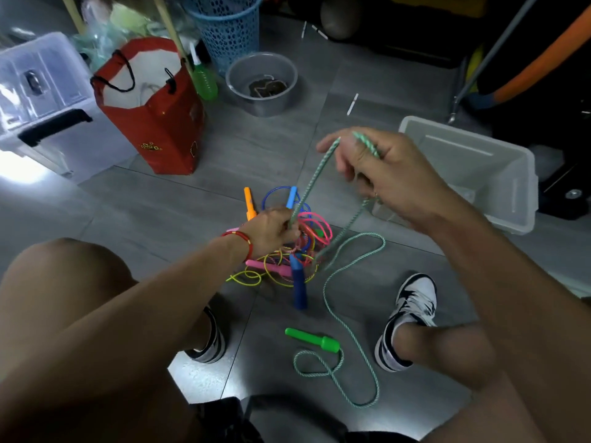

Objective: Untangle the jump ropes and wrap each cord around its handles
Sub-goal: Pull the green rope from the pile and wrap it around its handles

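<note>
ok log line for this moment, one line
phase: untangling | left hand: grips green cord | right hand: holds same cord, raised | green handle: on floor | tangle: unsorted

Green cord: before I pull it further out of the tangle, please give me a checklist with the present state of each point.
1. Left hand grips the green cord: ok.
2. Right hand grips it higher up: ok.
3. Cord taut between the hands: ok.
4. Green handle lies apart from the tangle: ok.
5. Second green handle free: cannot tell, not visible.
6. Cord clear of the pink and yellow loops: not ok, it runs into them.
</note>
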